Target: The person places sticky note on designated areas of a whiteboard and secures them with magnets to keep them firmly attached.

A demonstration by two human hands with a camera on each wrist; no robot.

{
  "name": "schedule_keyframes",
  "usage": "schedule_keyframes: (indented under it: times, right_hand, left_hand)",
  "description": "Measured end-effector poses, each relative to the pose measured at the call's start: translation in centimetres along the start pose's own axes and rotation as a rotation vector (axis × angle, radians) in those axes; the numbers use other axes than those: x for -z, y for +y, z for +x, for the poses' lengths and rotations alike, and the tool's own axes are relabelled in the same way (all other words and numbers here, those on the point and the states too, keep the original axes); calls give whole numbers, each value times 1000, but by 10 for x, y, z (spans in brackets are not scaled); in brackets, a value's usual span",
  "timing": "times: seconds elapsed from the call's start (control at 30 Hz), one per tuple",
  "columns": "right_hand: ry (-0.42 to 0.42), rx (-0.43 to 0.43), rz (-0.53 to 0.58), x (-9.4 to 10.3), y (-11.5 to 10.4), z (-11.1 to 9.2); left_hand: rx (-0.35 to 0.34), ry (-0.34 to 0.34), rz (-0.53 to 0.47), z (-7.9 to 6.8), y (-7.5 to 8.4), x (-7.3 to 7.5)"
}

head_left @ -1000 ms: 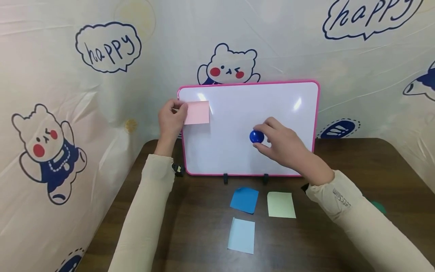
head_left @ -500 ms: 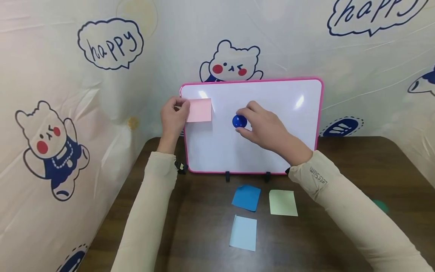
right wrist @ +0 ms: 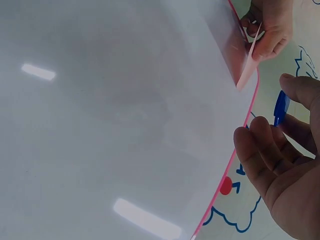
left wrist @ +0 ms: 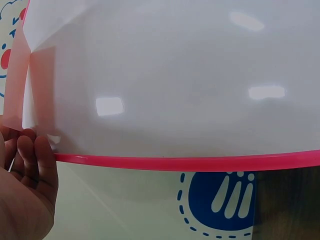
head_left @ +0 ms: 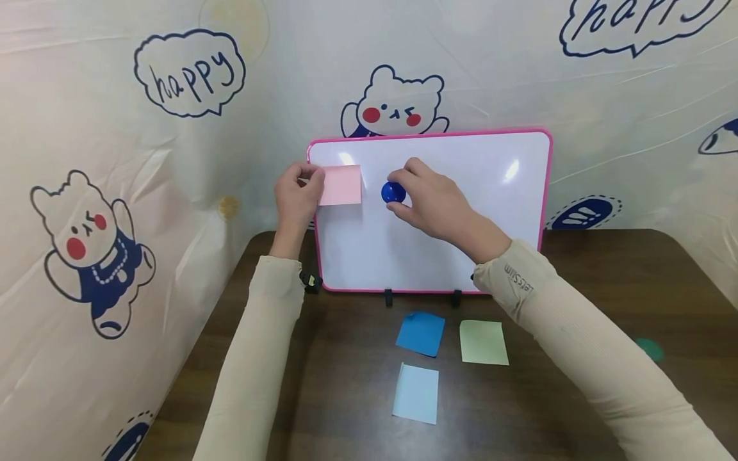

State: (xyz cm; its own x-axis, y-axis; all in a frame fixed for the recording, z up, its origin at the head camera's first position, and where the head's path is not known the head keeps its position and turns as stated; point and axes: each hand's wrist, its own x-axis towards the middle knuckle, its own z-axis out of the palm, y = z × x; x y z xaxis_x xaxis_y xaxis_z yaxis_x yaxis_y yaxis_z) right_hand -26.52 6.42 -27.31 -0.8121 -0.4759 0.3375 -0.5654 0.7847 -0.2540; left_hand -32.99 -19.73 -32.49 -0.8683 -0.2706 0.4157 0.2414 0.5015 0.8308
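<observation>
head view: left hand (head_left: 296, 197) pinches the pink note (head_left: 341, 185) at the whiteboard (head_left: 363, 256), left side; right hand (head_left: 435, 200) pinches a blue disc (head_left: 393, 192) nearby (3 notes (head_left: 421, 334) lie below). apparent step: fixing the note; next move calls for steadiness.

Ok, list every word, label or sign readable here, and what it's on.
"happy": left speech bubble on the backdrop.
"happy": right speech bubble, top cut off.
"!!!": blue oval beside the whiteboard.
"LetsSlim", apparently: right sleeve, small and tilted.
Lower-left oval: cut off, unreadable.
</observation>
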Motion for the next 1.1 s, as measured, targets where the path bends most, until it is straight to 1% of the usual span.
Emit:
schedule_keyframes:
  times: [0.2,0.37,0.63,0.77,0.87,1.0,1.1]
  right_hand:
    - [-32,-29,1,-3,-7,16]
    - [-52,-26,3,-9,-13,28]
    - [-54,33,-6,-21,-21,43]
    - [-41,77,-21,-28,-25,50]
    - [-27,105,-38,-32,-29,55]
    - [-22,130,-62,-36,-35,63]
    - [-26,154,-96,-40,-40,71]
  left_hand:
    - [12,1,-9,0,0,1]
    - [-2,10,-13,0,1,3]
    - [-32,6,-16,-2,1,1]
    - [-29,8,-10,-4,0,0]
    - [-27,3,-12,-4,0,-1]
    - [-44,0,-33,-3,1,-1]
    - [-47,11,-37,-1,0,-1]
